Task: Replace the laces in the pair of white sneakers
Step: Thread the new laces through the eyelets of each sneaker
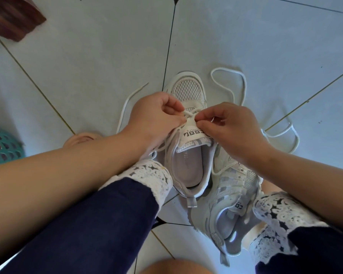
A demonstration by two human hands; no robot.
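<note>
Head view: left hand [152,117] and right hand [228,123] each pinch the lace [188,113] above the upright sneaker's [188,91] tongue.

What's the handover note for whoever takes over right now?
Left hand: pinches the flat white lace over the tongue of the upright white mesh sneaker.
Right hand: pinches the same lace from the other side.
Upright sneaker stands on the pale tiled floor between the feet; second white sneaker lies tilted by the right leg. Lace slack trails on the floor both sides.
Done: lace partly threaded; hands hide how far.
Left: finish it, then check the second sneaker.
</note>
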